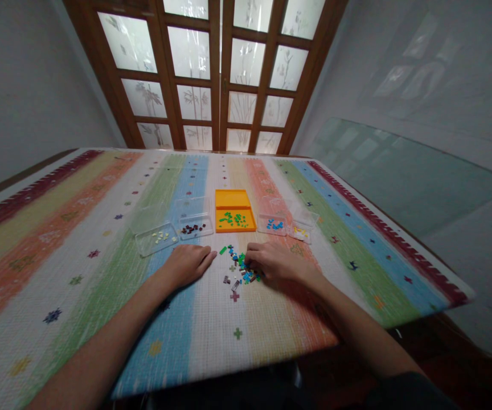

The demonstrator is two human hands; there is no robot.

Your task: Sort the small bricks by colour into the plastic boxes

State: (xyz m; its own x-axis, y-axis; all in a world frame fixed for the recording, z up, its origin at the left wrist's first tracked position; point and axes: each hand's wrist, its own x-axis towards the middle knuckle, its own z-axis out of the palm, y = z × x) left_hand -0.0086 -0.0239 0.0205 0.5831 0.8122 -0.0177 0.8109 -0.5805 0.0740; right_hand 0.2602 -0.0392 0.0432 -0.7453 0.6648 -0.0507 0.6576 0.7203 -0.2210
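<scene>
Right hand's [268,261] fingers curl nearly together at mixed brick pile [246,277]; grip hidden, cannot tell. Left hand [186,265] rests palm-down, fingers loosely straight, seemingly holding nothing; green brick [222,250] just beyond fingertips. Farther out, orange box [233,198] with green pieces [235,219], flanked by clear boxes [208,225], likely keeps colours apart, within reach on cloth-covered counter [218,341].

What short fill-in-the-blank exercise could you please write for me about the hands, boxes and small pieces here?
1. The open orange box holds small pieces coloured ____.
2. The person's ____ hand is at the mixed pile.
3. The dark brown pieces lie in a clear box just to the ____ of the orange box.

Missing words: green; right; left.
</scene>
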